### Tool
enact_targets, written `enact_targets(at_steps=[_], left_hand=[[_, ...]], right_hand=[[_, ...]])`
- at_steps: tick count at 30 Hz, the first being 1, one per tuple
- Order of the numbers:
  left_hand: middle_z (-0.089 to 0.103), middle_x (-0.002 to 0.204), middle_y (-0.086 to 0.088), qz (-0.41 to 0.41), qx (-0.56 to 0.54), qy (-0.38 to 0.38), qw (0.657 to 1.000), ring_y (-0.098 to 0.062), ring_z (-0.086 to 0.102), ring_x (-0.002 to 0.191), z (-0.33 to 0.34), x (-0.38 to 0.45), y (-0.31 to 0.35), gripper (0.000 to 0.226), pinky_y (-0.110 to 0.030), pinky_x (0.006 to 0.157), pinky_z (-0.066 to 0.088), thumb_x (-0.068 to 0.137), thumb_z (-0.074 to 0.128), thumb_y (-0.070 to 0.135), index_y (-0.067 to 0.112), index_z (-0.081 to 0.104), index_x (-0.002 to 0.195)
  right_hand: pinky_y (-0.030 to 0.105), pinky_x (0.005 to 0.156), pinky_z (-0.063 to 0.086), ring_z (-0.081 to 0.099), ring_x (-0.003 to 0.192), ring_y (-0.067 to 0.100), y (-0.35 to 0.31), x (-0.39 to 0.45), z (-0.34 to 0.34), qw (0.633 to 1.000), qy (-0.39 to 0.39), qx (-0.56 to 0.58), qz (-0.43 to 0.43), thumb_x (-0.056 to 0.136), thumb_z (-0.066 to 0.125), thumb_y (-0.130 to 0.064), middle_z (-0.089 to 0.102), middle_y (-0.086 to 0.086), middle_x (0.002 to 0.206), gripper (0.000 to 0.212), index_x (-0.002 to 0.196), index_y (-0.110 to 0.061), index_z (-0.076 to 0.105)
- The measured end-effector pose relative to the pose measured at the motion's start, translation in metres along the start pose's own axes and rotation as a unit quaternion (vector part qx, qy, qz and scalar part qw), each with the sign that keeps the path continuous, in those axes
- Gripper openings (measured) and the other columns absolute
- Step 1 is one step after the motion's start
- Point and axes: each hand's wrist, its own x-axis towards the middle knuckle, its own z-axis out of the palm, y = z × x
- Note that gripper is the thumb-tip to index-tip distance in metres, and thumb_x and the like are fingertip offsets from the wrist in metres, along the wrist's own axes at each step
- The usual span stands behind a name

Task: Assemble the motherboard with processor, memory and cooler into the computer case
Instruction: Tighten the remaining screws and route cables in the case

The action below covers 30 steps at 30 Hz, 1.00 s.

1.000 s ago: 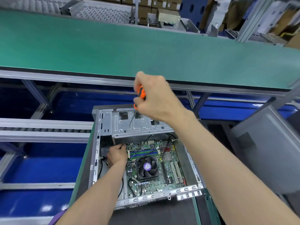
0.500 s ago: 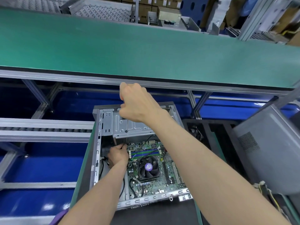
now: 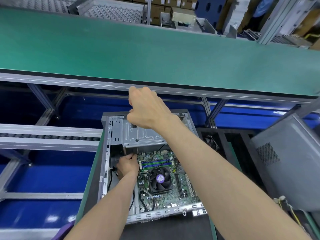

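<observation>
Green motherboard (image 3: 166, 181) sits in the grey steel case (image 3: 105, 163)—the screwdriver (handle now hidden) has been swung upright by the fisted right hand (image 3: 147, 110); left hand's (image 3: 127, 164) fingertips pinch by its tip—fastening imminent.

Open computer case (image 3: 119, 134) lying on its side, motherboard (image 3: 174, 191) seated inside.

The grey metal case lies flat with its open side up and a silver drive cage (image 3: 138, 134) at its far end. The green motherboard lies flat on the case floor, with blue memory (image 3: 155, 163) slots near its far edge. A black cooler (image 3: 161, 179) with a purple hub label sits on the middle of the board. Black cables run along the board's left edge.
</observation>
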Motion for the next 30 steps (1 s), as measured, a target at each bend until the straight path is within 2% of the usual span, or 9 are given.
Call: enact_targets(at_steps=[5, 9, 14, 16, 19, 21, 24, 28, 30], left_hand=[[0.076, 0.102, -0.007, 0.003, 0.002, 0.005, 1.0, -0.025, 0.066, 0.075, 0.0, -0.001, 0.001, 0.024, -0.026, 0.073, 0.047, 0.09, 0.069, 0.033, 0.026, 0.076, 0.111], [0.076, 0.099, -0.007, 0.003, 0.013, 0.018, 1.0, -0.023, 0.061, 0.07, -0.001, -0.002, 0.001, 0.023, -0.025, 0.071, 0.043, 0.089, 0.068, 0.035, 0.028, 0.076, 0.11], [0.072, 0.104, -0.013, 0.003, -0.014, 0.022, 1.0, -0.004, 0.042, 0.061, 0.002, -0.003, 0.001, 0.023, -0.024, 0.077, 0.039, 0.092, 0.067, 0.026, 0.019, 0.075, 0.113], [0.067, 0.09, -0.006, 0.0, -0.016, 0.025, 1.0, -0.003, 0.042, 0.061, 0.002, -0.005, 0.003, 0.022, -0.025, 0.076, 0.039, 0.092, 0.068, 0.026, 0.019, 0.076, 0.112], [0.045, 0.07, 0.011, -0.003, -0.019, 0.025, 1.0, -0.003, 0.042, 0.061, 0.0, -0.007, 0.005, 0.021, -0.025, 0.075, 0.038, 0.093, 0.067, 0.025, 0.02, 0.076, 0.111], [0.054, 0.068, 0.008, 0.0, -0.022, 0.019, 1.0, -0.008, 0.049, 0.058, -0.001, -0.008, 0.004, 0.022, -0.024, 0.069, 0.04, 0.093, 0.066, 0.025, 0.021, 0.076, 0.112], [0.073, 0.083, 0.0, 0.004, -0.042, 0.004, 0.999, -0.008, 0.06, 0.059, -0.002, -0.009, 0.003, 0.024, -0.013, 0.062, 0.04, 0.09, 0.064, 0.02, 0.022, 0.076, 0.111], [0.058, 0.062, 0.023, -0.015, -0.07, 0.006, 0.997, -0.005, 0.061, 0.054, -0.005, -0.013, 0.008, 0.028, -0.007, 0.042, 0.036, 0.081, 0.067, 0.013, 0.022, 0.078, 0.106], [0.055, 0.059, 0.027, -0.018, -0.085, 0.005, 0.996, 0.0, 0.059, 0.054, -0.006, -0.016, 0.01, 0.025, -0.001, 0.039, 0.032, 0.08, 0.071, 0.013, 0.021, 0.078, 0.103]], right_hand=[[0.03, 0.049, 0.026, 0.047, 0.07, 0.028, 0.001, 0.001, -0.001, 1.0, -0.005, 0.006, 0.011, 0.074, 0.056, -0.01, 0.04, 0.002, 0.076, 0.019, 0.089, -0.009, 0.044], [0.034, 0.06, 0.042, 0.052, 0.085, 0.03, 0.004, 0.003, -0.005, 0.999, -0.047, 0.024, 0.009, 0.073, 0.055, -0.01, 0.053, 0.007, 0.089, 0.02, 0.092, -0.012, 0.05], [0.039, 0.072, 0.049, 0.053, 0.091, 0.03, 0.009, 0.005, -0.009, 0.997, -0.065, 0.027, 0.016, 0.072, 0.051, -0.009, 0.056, 0.008, 0.093, 0.019, 0.091, -0.013, 0.053], [0.04, 0.07, 0.05, 0.054, 0.089, 0.031, 0.009, 0.004, -0.007, 0.998, -0.055, 0.018, 0.016, 0.072, 0.051, -0.01, 0.056, 0.008, 0.091, 0.02, 0.091, -0.011, 0.053], [0.038, 0.066, 0.051, 0.054, 0.084, 0.03, 0.008, 0.004, -0.003, 0.999, -0.043, 0.001, 0.007, 0.074, 0.056, -0.011, 0.054, 0.008, 0.091, 0.017, 0.09, -0.01, 0.051], [0.036, 0.064, 0.049, 0.054, 0.083, 0.031, 0.007, 0.004, -0.001, 0.999, -0.04, -0.019, -0.002, 0.075, 0.058, -0.011, 0.055, 0.008, 0.092, 0.016, 0.09, -0.01, 0.05], [0.035, 0.061, 0.046, 0.053, 0.081, 0.031, 0.011, 0.001, -0.001, 0.999, -0.034, -0.026, -0.003, 0.075, 0.058, -0.011, 0.055, 0.009, 0.092, 0.016, 0.089, -0.009, 0.049], [0.039, 0.068, 0.049, 0.053, 0.085, 0.034, 0.013, -0.006, 0.002, 0.999, -0.039, -0.025, -0.001, 0.076, 0.06, -0.012, 0.056, 0.01, 0.096, 0.02, 0.093, -0.008, 0.049], [0.039, 0.068, 0.048, 0.052, 0.084, 0.035, 0.013, -0.007, 0.003, 0.999, -0.035, -0.024, -0.001, 0.076, 0.06, -0.012, 0.056, 0.011, 0.097, 0.021, 0.093, -0.009, 0.048]])
